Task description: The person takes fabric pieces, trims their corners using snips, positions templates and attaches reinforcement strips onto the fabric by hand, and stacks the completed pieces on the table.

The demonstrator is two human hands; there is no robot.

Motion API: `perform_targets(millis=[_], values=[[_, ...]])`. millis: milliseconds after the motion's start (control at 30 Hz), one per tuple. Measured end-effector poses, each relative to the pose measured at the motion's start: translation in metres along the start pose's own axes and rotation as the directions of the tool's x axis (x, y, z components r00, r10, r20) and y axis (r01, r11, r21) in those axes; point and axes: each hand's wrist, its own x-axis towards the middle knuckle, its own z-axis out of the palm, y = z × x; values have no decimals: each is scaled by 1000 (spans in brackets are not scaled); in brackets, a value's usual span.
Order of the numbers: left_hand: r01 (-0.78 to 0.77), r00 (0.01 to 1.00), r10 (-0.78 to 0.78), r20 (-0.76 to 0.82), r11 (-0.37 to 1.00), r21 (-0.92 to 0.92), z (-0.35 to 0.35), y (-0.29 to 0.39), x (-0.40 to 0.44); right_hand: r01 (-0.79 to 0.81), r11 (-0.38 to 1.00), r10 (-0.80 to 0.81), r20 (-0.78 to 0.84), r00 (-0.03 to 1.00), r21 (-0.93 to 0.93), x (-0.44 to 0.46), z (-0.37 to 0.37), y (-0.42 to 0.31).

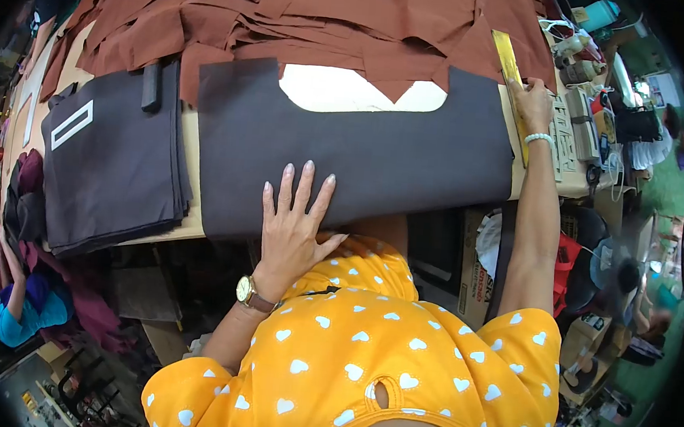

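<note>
My left hand (298, 222) lies flat, fingers spread, on the lower edge of a dark cut fabric panel (362, 159). The panel has a wide curved notch along its far side, where a white sheet (331, 90) shows. At the panel's right side, my right hand (533, 108) has its fingers closed around the edge of a yellow ruler (506, 54). The ruler slants lengthwise just past the panel's right edge. Part of it is hidden by the hand.
Rust-brown fabric pieces (308, 13) cover the back of the table. To the left sits a stack of folded dark fabric (115, 166) with a white rectangular frame (72, 125) on top. Slotted templates (563, 138) lie at right. Another person (30, 307) is at far left.
</note>
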Motion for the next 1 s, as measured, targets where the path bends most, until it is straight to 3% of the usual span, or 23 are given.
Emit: perform_targets(millis=[67,133,267,400,500,533,567,667,767,800,833,867,933,967,1000], values=[[3,1000,-3,-11,1000,-2,1,0,0,67,995,-71,-51,996,-71,-6,-3,-5],[0,1000,0,-13,1000,-3,2,1,0,31,995,-31,-9,999,-91,-13,-12,-15],[5,1000,-5,-4,1000,6,1,1,0,-7,1000,8,23,1000,-19,-7,-7,-10],[0,1000,0,-16,1000,1,1,0,0,31,999,-30,-72,997,10,-4,-6,-13],[2,1000,-2,-20,1000,-7,1,0,-1,88,955,-75,-58,996,284,17,4,6],[3,1000,-3,-20,1000,-8,2,-1,0,213,935,-157,-205,966,284,14,-5,-1],[-10,999,10,-30,1000,4,3,-1,-1,333,904,-231,-350,908,267,13,-20,-6],[17,998,-23,-57,995,-97,2,0,-1,525,612,-365,-377,851,592,-8,-83,-47],[-25,957,-82,-279,933,-358,4,-4,-2,507,459,-497,-262,827,729,-74,-141,-107],[-58,926,-123,-356,887,-458,4,-6,-2,548,400,-600,-243,762,735,-91,-141,-118],[-52,934,-126,-333,877,-478,2,-8,-2,582,335,-693,-224,685,741,-104,-140,-128],[-34,926,-158,-344,869,-493,2,-8,-3,562,326,-741,-163,651,760,-120,-128,-135],[-3,904,-221,-366,853,-522,5,-7,-3,688,332,-832,-143,536,646,-148,-101,-146],[32,901,-238,-363,870,-492,3,-5,-2,780,380,-819,-211,534,498,-159,-87,-147],[61,910,-237,-341,888,-455,2,-5,-2,760,470,-776,-202,598,449,-165,-76,-141]])
